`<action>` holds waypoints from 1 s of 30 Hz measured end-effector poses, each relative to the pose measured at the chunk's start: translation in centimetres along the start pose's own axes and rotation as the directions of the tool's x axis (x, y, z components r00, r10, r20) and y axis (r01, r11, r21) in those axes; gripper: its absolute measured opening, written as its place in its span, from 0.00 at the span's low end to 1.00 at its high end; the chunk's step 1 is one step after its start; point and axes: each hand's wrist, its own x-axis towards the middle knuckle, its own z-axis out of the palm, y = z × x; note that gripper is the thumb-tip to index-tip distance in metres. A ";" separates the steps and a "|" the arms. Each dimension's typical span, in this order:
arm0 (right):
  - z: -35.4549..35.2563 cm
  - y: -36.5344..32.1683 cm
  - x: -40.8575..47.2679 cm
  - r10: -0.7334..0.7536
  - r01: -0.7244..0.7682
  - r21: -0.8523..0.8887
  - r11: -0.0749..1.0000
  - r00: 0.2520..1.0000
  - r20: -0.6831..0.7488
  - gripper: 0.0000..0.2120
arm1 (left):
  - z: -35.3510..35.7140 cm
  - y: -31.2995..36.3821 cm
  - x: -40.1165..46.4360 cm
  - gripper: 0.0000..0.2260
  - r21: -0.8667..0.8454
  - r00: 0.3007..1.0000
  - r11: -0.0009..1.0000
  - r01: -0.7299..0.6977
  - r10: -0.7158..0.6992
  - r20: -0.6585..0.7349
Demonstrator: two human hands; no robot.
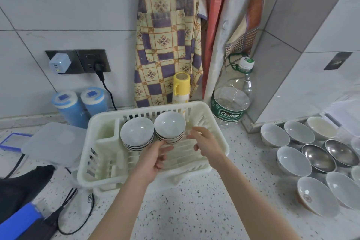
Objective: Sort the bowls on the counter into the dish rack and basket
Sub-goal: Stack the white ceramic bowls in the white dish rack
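A white slatted dish rack (218, 122) stands in the middle of the counter. Inside it sit two stacks of white bowls: the left stack (137, 132) and the right stack (169, 125). My left hand (155, 155) hovers over the rack just below the stacks, fingers relaxed, holding nothing. My right hand (206, 142) is over the rack's right half, fingers spread and empty. On the counter at the right lie several loose white bowls (294, 160) and two steel bowls (319, 158).
A big water bottle (231, 103) and a yellow-capped bottle (181, 87) stand behind the rack. Two blue canisters (72, 107), a clear lidded box (52, 142) and cables (74, 210) lie left. Aprons (167, 35) hang on the wall.
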 end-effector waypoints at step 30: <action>-35.0 22.0 -11.3 0.404 -0.280 0.388 0.878 0.869 -0.286 0.19 | 32.3 -24.6 -6.9 0.07 0.605 0.974 0.785 0.135 -0.218 0.067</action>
